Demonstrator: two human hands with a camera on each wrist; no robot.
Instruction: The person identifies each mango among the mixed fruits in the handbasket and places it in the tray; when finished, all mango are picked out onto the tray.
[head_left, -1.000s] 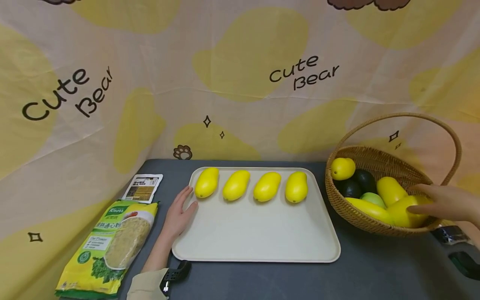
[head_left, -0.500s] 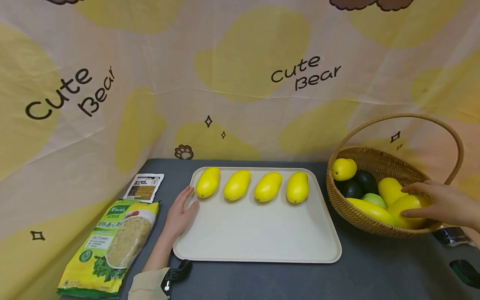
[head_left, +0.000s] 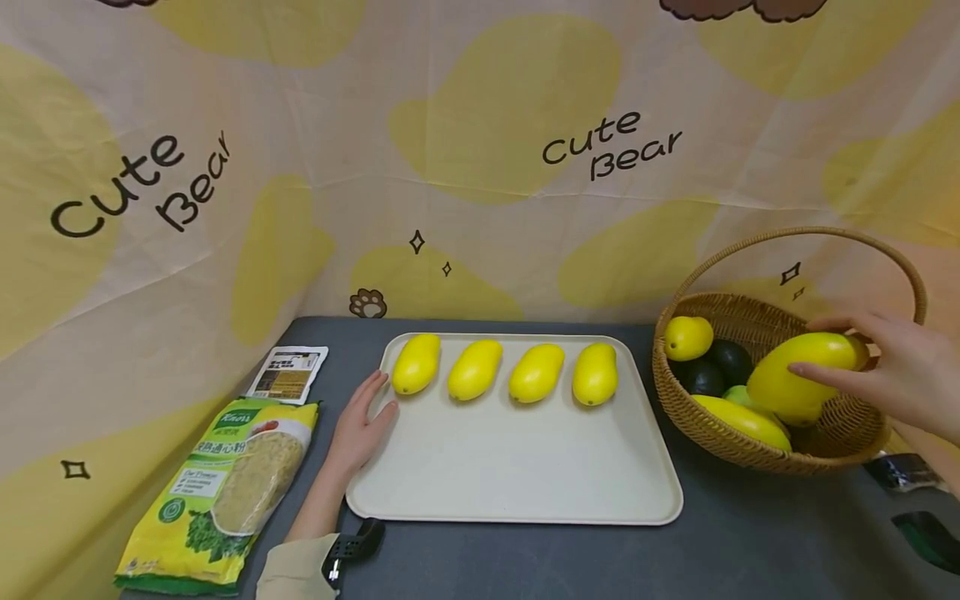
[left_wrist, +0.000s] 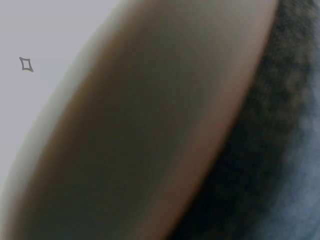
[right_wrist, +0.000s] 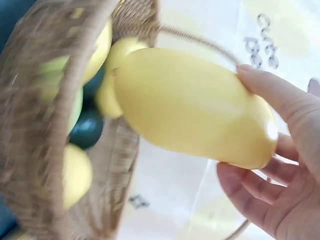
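Observation:
My right hand [head_left: 892,367] grips a large yellow mango [head_left: 802,375] between thumb and fingers, raised over the wicker basket [head_left: 840,454]. In the right wrist view the same mango [right_wrist: 195,107] lies across the fingers, its far end pointing at the basket's fruit. Inside the basket are a long yellow fruit [head_left: 742,422], dark green avocados [head_left: 729,362], part of a light green fruit and a lemon-like yellow fruit [head_left: 688,338]. My left hand [head_left: 363,429] rests at the left edge of the cream tray [head_left: 517,467], fingers extended. Several yellow mangoes [head_left: 474,371] lie in a row along the tray's back.
A yellow-green Knorr pasta bag [head_left: 225,500] lies left of the left arm, with a small white packet [head_left: 288,375] behind it. The basket's tall handle [head_left: 802,231] arches over the fruit. A dark packet [head_left: 903,471] sits under the right forearm. A printed cloth hangs behind.
My right hand has closed around the near mango in the basket and lifted it up and slightly back, uncovering the basket's floor beneath. The left hand has stayed at the tray edge.

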